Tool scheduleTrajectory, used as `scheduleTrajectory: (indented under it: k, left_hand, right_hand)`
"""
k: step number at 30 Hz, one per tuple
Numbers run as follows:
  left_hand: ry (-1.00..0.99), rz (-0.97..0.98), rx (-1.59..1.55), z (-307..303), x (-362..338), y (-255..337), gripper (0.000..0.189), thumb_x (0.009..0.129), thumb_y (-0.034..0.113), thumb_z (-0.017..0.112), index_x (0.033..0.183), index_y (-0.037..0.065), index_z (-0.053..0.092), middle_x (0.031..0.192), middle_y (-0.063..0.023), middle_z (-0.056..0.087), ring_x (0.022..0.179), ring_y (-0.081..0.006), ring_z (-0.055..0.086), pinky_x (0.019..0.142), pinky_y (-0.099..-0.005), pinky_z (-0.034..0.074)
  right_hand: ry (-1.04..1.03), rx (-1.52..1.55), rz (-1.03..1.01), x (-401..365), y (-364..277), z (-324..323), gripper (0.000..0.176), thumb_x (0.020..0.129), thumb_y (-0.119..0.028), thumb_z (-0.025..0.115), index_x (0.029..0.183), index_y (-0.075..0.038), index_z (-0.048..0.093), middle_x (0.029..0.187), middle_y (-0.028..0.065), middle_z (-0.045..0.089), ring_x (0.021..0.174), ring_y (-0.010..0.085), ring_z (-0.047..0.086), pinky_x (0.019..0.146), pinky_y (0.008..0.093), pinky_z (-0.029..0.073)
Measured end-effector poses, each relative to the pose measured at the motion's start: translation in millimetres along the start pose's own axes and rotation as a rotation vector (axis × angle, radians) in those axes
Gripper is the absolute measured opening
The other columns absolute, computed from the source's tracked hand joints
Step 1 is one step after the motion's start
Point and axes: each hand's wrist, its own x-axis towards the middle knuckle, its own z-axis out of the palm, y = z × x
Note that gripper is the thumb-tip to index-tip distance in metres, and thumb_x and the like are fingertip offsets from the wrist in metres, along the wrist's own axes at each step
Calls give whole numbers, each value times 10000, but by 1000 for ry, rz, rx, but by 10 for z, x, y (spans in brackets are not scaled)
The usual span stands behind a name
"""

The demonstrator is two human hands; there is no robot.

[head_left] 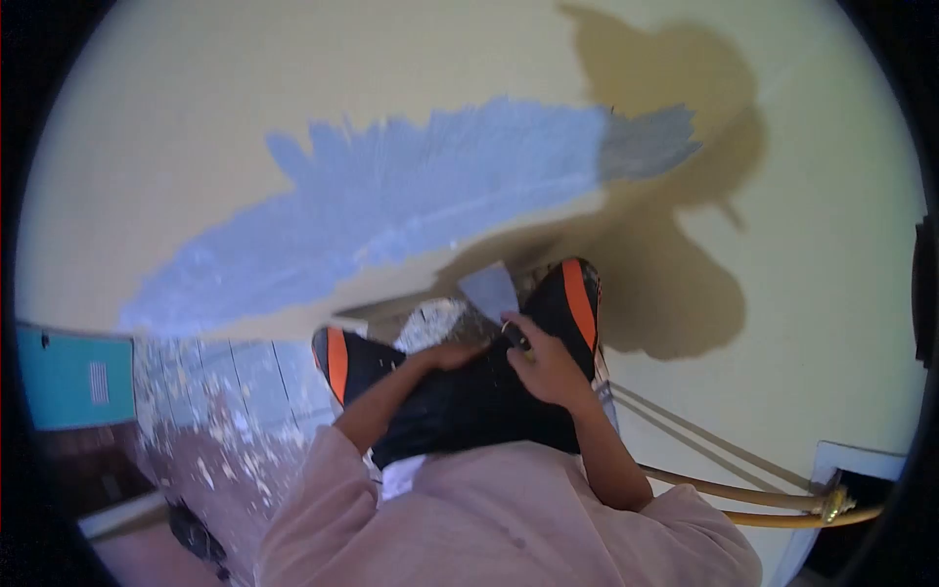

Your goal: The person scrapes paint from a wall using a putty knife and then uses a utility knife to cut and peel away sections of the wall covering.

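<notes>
In my right hand [550, 370] is a putty knife, its dark handle gripped in my closed fingers. The knife's broad pale blade [489, 291] points up and left, towards the wall. My left hand [456, 355] lies low over my dark trousers [469, 411], left of the knife, with its fingers stretched out and nothing visible in it. Ahead of both hands is a cream wall [411, 59] with a long, ragged blue-grey bare patch [391, 196].
Paint flakes litter the floor [215, 430] on the left, near a teal box [83, 382]. A pale heap of scraps [430, 323] lies between my knees. At lower right, yellowish hoses [743, 501] run to a brass fitting [834, 504] by a wall opening. My shadow falls on the wall.
</notes>
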Motion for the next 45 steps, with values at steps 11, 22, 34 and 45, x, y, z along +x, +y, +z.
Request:
scheduleTrajectory:
  k: [11, 22, 34, 45]
  left_hand:
    - [587, 304, -1031, -34, -320, 1043, 493, 950, 431, 328, 1210, 36, 467, 1074, -111, 570, 946, -215, 568, 792, -364, 459]
    - [601, 536, -1354, 7, -152, 474, 323, 861, 215, 401, 1136, 57, 460, 999, -63, 543, 913, -184, 563, 794, -341, 463]
    - [114, 168, 631, -176, 478, -165, 416, 919, 341, 455, 1148, 0, 515, 1066, -231, 588, 977, -361, 584, 806, -434, 451]
    - [294, 7, 264, -37, 382, -118, 389, 920, 335, 439, 1121, 16, 532, 1003, -230, 608, 974, -371, 578, 838, -440, 442]
  right_hand:
    - [17, 850, 353, -3, 8, -76, 500, 904, -104, 453, 1383, -114, 307, 919, 110, 597, 531, 110, 501, 369, 219, 363]
    - [67, 287, 159, 26, 173, -61, 358, 819, -84, 620, 1159, 13, 565, 799, 71, 614, 571, 104, 564, 544, 256, 455]
    - [371, -127, -223, 235, -147, -358, 282, 777, -65, 645, 1049, -1, 603, 901, 168, 611, 833, 305, 612, 756, 337, 464]
    - [366, -133, -70, 87, -325, -329, 284, 742, -42, 669, 1023, -32, 628, 910, 144, 608, 815, 268, 608, 759, 336, 467]
